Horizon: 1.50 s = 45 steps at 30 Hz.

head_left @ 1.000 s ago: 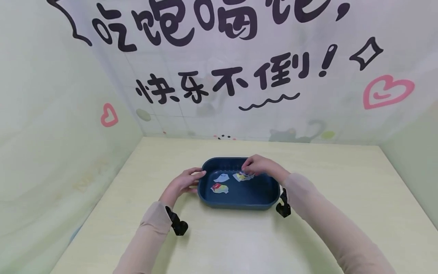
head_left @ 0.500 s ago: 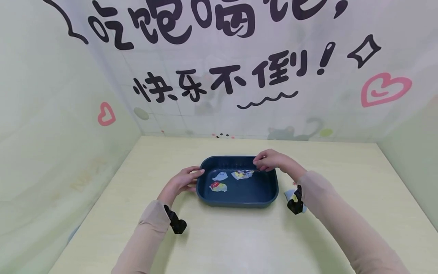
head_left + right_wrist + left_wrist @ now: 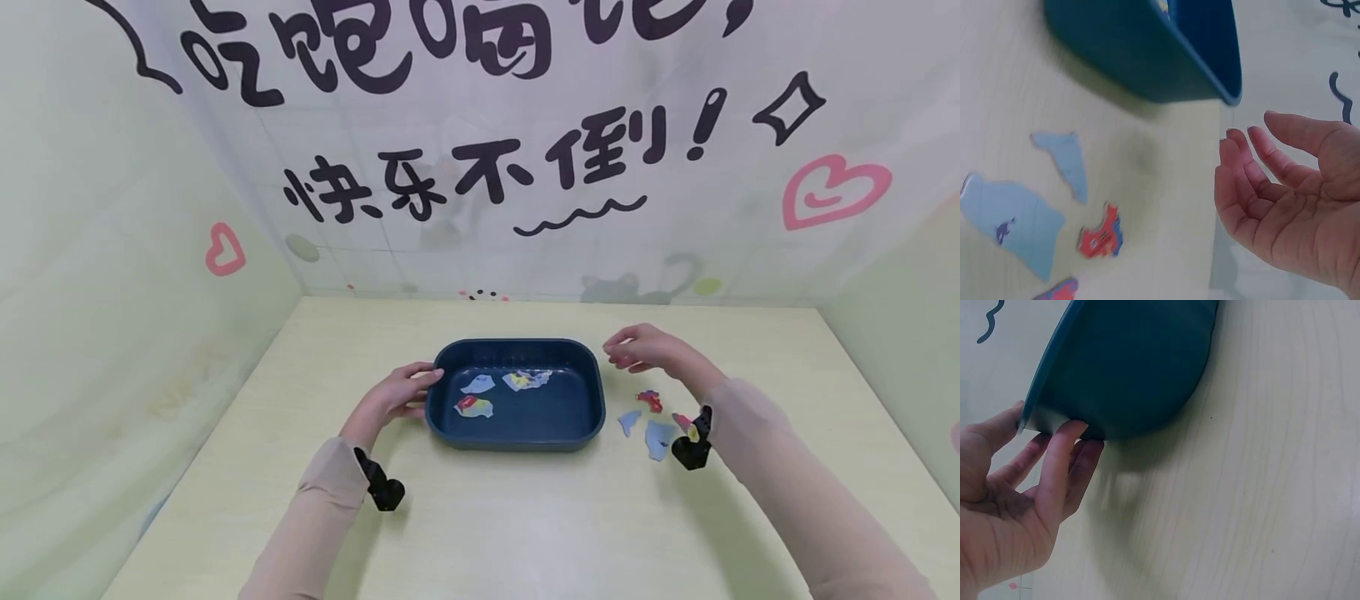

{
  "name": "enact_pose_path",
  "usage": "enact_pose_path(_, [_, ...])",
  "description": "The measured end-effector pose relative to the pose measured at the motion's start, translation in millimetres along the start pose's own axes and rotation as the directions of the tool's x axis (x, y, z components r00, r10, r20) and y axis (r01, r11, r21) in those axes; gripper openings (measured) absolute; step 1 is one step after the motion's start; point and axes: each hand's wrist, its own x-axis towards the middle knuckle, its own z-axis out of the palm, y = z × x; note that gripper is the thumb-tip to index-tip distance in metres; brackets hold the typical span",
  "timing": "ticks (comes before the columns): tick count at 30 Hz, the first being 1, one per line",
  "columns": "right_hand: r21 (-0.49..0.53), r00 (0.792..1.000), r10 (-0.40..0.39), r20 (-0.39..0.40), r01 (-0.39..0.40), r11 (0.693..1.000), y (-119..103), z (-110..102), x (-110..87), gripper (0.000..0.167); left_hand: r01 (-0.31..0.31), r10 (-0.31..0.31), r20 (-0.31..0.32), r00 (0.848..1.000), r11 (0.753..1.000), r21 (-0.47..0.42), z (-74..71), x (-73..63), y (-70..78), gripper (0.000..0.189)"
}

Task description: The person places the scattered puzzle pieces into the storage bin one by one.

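Head view: the right hand (image 3: 647, 348) has just come out past the right edge of the dark-blue tray (image 3: 517, 445), fingers loosely curled and empty; the left hand (image 3: 395, 395) grips the tray's left rim. Three flat printed pieces (image 3: 474, 407) lie inside toward its left and back edges, now untouched by either hand, while a red-and-blue piece (image 3: 649, 401) and two pale-blue pieces (image 3: 660, 440) sit on the surface (image 3: 510, 517), right of the tray.

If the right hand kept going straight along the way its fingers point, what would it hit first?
Most likely the dark blue tray, around its far right corner; the right hand's height is unclear, so it might pass over the rim.
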Motion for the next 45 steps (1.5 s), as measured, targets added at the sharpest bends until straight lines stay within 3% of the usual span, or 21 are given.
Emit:
enact_pose_path(8, [0.032,0.998,0.057,-0.02,-0.056,0.998,26,-7,-10.1,0.04,-0.001,0.001,-0.013,1.0,1.0,0.0,-1.2,1.3,-0.1,0.055])
enact_pose_path(17, [-0.012,0.992,0.116,-0.054,-0.117,0.993,47,-5,-11.4,0.037,-0.004,0.004,-0.004,1.0,1.0,0.001,0.1,1.1,-0.9,0.055])
enact_pose_path(30, [-0.206,0.984,0.128,-0.126,-0.152,0.967,60,5,-9.1,0.031,0.017,-0.017,-0.012,1.0,1.0,0.008,-0.3,1.2,-0.6,0.056])
enact_pose_path(35, [-0.201,0.976,0.167,-0.14,-0.193,0.96,59,12,-6.9,0.027,0.011,-0.011,-0.013,1.0,1.0,0.009,0.4,2.0,-0.2,0.057])
enact_pose_path(45, [-0.262,0.977,0.156,-0.147,-0.19,0.946,58,15,-5.5,0.025,0.019,-0.019,-0.018,1.0,1.0,0.016,0.1,0.3,1.2,0.056])
